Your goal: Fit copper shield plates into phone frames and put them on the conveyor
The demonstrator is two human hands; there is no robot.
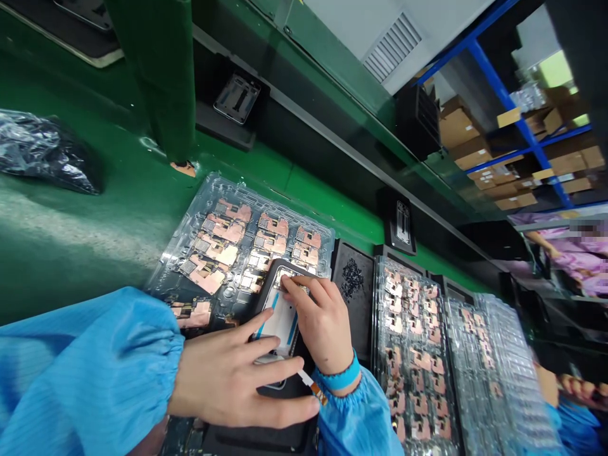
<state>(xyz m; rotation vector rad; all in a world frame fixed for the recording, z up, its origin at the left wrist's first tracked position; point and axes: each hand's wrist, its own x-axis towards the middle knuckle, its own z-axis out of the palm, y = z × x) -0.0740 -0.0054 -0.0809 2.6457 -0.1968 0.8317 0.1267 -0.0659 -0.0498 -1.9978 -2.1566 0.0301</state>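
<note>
Far left: crinkled black plastic bag (45, 152) lying on green counter (61, 259). Thick green post (154, 82) right of it, chipped orange at the base. Top: slatted vent (393, 45) in a pale panel. Upper right: blue rack (494, 73), cardboard boxes (458, 123) stacked on it. Right edge: person in pink patterned clothing (577, 259); below, another person's blue sleeve (577, 424).

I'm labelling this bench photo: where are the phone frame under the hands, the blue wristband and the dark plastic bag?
Phone frame (281, 318), head view: its pale inner plate.
Blue wristband (341, 379), head view: middle of the band.
Dark plastic bag (46, 153), head view: its crumpled middle.
</note>
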